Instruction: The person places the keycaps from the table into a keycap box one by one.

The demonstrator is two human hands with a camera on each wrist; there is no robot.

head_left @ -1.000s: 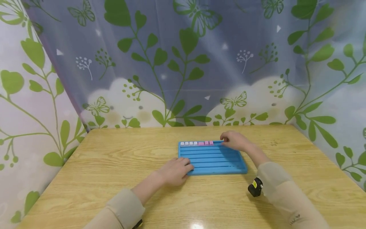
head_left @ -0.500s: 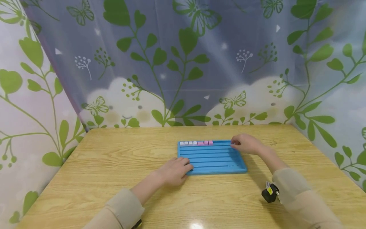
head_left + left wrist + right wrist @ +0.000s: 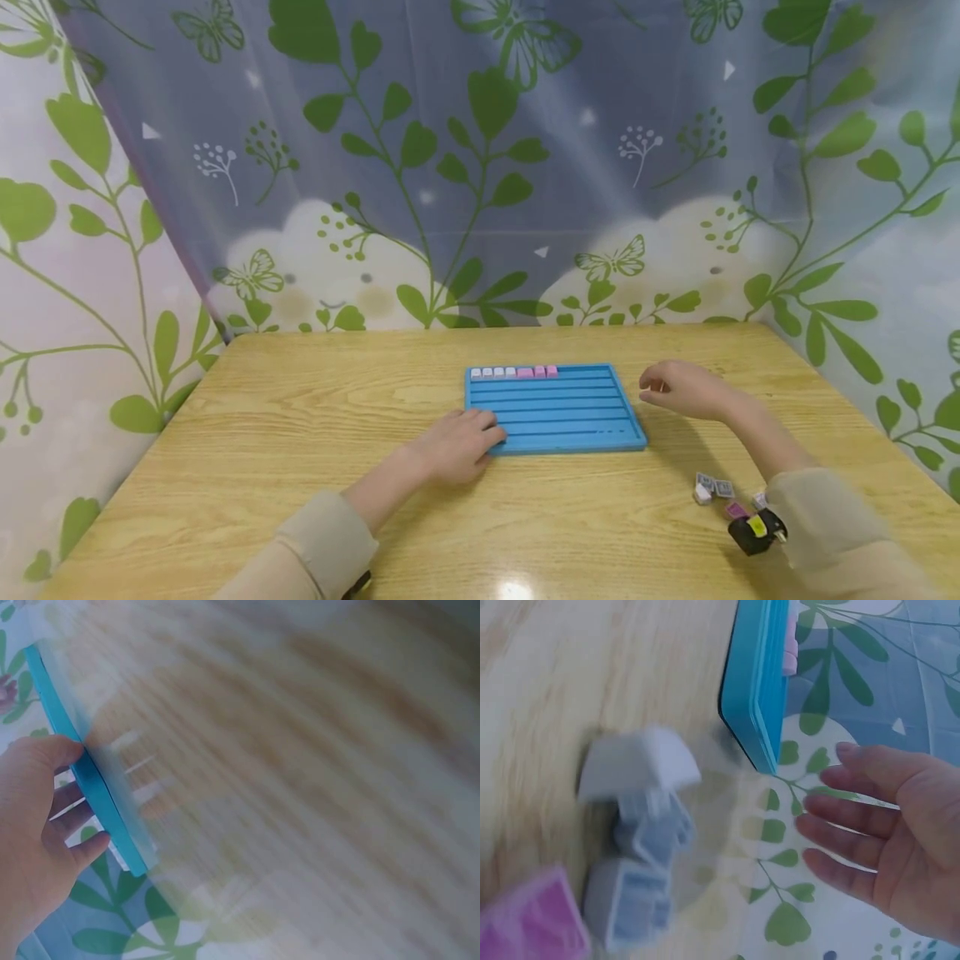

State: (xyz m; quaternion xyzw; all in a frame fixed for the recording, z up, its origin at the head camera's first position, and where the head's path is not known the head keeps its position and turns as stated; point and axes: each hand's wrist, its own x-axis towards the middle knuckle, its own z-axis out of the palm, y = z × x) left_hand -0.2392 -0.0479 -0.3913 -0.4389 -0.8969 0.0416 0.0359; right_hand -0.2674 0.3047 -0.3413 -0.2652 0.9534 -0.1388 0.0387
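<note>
My left hand (image 3: 459, 446) holds the front left corner of a blue ridged tray (image 3: 558, 417); in the left wrist view, its fingers lie about the tray's blue edge (image 3: 97, 784). White keycaps (image 3: 492, 373) and pink keycaps (image 3: 536, 372) stand side by side along the tray's back row, from its left end. To the right of the tray, my right hand (image 3: 693, 390) is in the air with nothing in it. Its fingers are loosely bent and apart in the right wrist view. Loose white keycaps (image 3: 641, 765) and a pink keycap (image 3: 536, 922) lie on the table below it.
The wooden table (image 3: 322, 383) reaches back to a hanging cloth (image 3: 405, 167) printed with leaves and butterflies. Close to the right sleeve, a black wrist camera (image 3: 756, 532) partly covers the loose keycaps (image 3: 712, 487).
My right hand has moved from the tray's back row, right and towards me, off the tray. Loose keycaps have come into view beside the right sleeve. The left hand has stayed in place.
</note>
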